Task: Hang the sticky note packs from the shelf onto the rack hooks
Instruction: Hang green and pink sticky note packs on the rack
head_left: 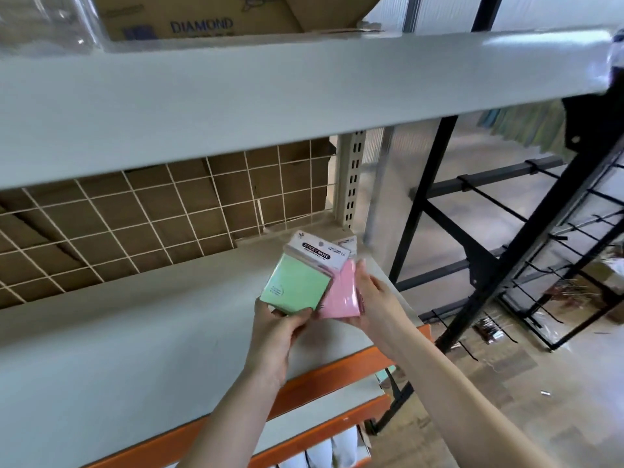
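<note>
Above the right end of the grey shelf (135, 325), I hold two sticky note packs side by side. My left hand (275, 327) grips the bottom edge of the green sticky note pack (295, 287), whose white header card reads "STICKY NOTE". My right hand (371, 297) holds the pink sticky note pack (339, 293), which is partly tucked behind the green one. The black rack (526, 238) with its thin black hooks (499, 206) stands to the right of the shelf unit, away from both hands.
A wide grey upper shelf (270, 96) hangs over the hands, with a cardboard box (202, 18) marked "DIAMOND" on top. A white wire grid (135, 217) with brown cardboard behind it backs the shelf. An orange beam (320, 383) edges the shelf front. Packaged items lie on the floor by the rack.
</note>
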